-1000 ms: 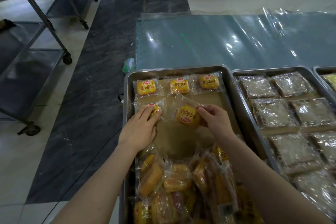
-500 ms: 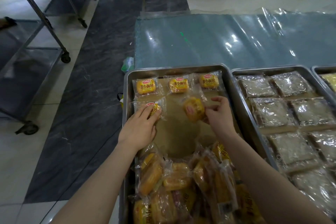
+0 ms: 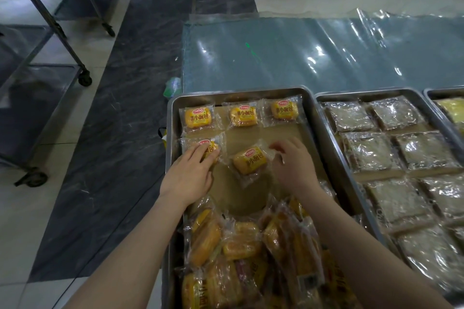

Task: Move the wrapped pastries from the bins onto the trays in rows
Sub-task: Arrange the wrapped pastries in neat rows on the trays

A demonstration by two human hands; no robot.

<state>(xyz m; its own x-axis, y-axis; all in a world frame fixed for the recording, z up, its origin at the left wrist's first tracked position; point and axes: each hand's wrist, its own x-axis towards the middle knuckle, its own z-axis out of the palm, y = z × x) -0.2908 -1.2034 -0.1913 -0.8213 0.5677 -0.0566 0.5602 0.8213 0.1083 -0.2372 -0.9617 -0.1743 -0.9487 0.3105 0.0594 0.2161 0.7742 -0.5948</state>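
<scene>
Middle pastry [image 3: 249, 160] of the second row: lying flat on the brown liner [image 3: 253, 190] inside the left tray [image 3: 171, 118], label up, skewed. Long axis running from near-left to far-right, not square with the three pastries of the far row [image 3: 243, 116]. Just right of it, the right hand [image 3: 293, 165], fingertips [image 3: 275, 147] at or on the clear wrapper edge; contact too fine to tell. Fingers loosely curled and spread, holding nothing, palm down, wrist and forearm coming in from the near right. Clearly the nearer hand for any nudge.

Further left, the first pastry [image 3: 209, 149] of that row, tucked against the tray's left wall, with the left hand [image 3: 188, 178] laid over it. Fingers extended and pressed flat on the wrapper, pinning rather than pinching. Forearm coming in from the near left.

Likely step in hand: squaring the skewed pastry under the far row's middle one, probably by a small turn counter-clockwise and a push away. Third slot of the row, under the right hand, still bare liner.

Near end of the tray: a loose pile [image 3: 251, 253] of wrapped pastries, unsorted. To the right, a second tray [image 3: 334, 130] filled with pale wrapped squares in rows.
</scene>
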